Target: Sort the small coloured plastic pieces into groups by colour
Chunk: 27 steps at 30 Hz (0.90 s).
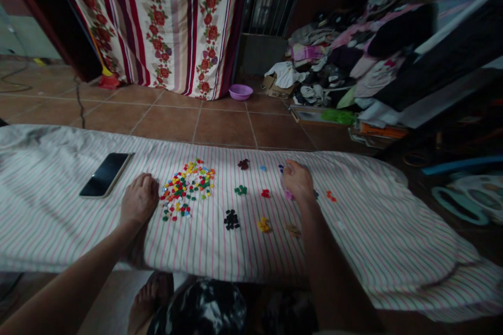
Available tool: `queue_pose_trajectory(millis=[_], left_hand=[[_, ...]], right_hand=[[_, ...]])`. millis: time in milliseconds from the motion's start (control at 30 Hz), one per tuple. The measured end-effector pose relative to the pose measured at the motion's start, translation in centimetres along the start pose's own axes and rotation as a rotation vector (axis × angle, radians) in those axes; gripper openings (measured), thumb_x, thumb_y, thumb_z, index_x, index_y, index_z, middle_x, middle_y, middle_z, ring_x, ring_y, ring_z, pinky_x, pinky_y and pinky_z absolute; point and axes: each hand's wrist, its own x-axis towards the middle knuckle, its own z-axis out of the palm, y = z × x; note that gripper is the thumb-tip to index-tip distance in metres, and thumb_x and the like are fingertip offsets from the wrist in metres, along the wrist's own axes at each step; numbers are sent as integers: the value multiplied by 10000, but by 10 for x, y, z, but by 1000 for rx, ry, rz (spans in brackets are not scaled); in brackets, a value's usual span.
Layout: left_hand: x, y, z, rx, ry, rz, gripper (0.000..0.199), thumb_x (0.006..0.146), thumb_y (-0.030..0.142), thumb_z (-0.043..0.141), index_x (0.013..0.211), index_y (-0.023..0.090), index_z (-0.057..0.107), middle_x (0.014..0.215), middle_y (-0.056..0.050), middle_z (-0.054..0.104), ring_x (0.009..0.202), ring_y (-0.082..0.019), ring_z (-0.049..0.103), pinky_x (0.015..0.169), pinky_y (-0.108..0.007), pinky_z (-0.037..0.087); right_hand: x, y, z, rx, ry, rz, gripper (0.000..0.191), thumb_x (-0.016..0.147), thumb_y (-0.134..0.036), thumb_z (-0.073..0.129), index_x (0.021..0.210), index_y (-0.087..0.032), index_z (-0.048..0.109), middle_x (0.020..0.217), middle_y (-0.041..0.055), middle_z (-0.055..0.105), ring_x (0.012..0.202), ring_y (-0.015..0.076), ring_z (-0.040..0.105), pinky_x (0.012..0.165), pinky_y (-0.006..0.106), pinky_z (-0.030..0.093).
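Fingers narrow on the right hand (299,180), though from here I can't tell if they hold anything; dark blue pieces (280,168) lie just left of them, well apart from the curled left hand (140,196).

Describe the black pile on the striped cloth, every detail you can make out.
The black pile is a loose cluster of small, chunky pieces, plastic by their look, some crowded together and others strayed at the edges. Their exact shape is too small to tell. It lies on the striped cloth, toward the wearer's side, left of the yellow pile and nearer than the green pile, apart from both. Only the cloth visibly touches it.
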Motion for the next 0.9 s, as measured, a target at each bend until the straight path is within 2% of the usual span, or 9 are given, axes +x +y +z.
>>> queue_pose_trajectory(millis=[200, 500, 600, 733, 900], left_hand=[[1, 1, -2, -43, -10, 0, 262, 932, 302, 347, 914, 194, 585, 1059, -109, 642, 1023, -247, 587, 859, -371, 454], [1, 0, 1, -21, -22, 28, 307, 895, 223, 367, 1072, 166, 613, 1206, -130, 619, 1206, -272, 523, 1010, -417, 421], [-1, -1, 4, -33, -21, -2, 335, 892, 225, 370, 1116, 150, 607, 1277, -150, 593, 1261, -284, 489, 1042, -447, 400], [-1, -1, 4, -63, -41, -11, 328, 879, 216, 385, 1104, 152, 616, 1283, -153, 593, 1264, -287, 487, 1057, -458, 389], [0, 1, 2, -59, -33, -2, 309, 878, 205, 397, 1084, 138, 617, 1256, -163, 605, 1248, -289, 498, 1052, -447, 396]], right_hand=[[-10, -55, 5, 130, 25, -186, 359, 807, -145, 456, 1070, -145, 701, 1117, 126, 701, 1082, 251, 616, 1022, 398, 431], [-52, -134, 40, 319, -109, -551, 339, 850, -143, 462, 1048, -191, 732, 1062, 98, 694, 1074, 236, 574, 1029, 405, 425], [-68, -154, 50, 336, -192, -639, 364, 835, -103, 472, 1047, -226, 741, 1073, 90, 680, 1104, 239, 539, 1034, 426, 424], [-86, -173, 58, 353, -292, -754, 415, 775, -10, 464, 945, -244, 762, 1144, 79, 648, 1206, 245, 466, 1043, 441, 419], [-107, -187, 59, 354, -397, -903, 397, 766, -15, 511, 935, -262, 773, 1279, 63, 580, 1324, 263, 360, 1096, 479, 353]])
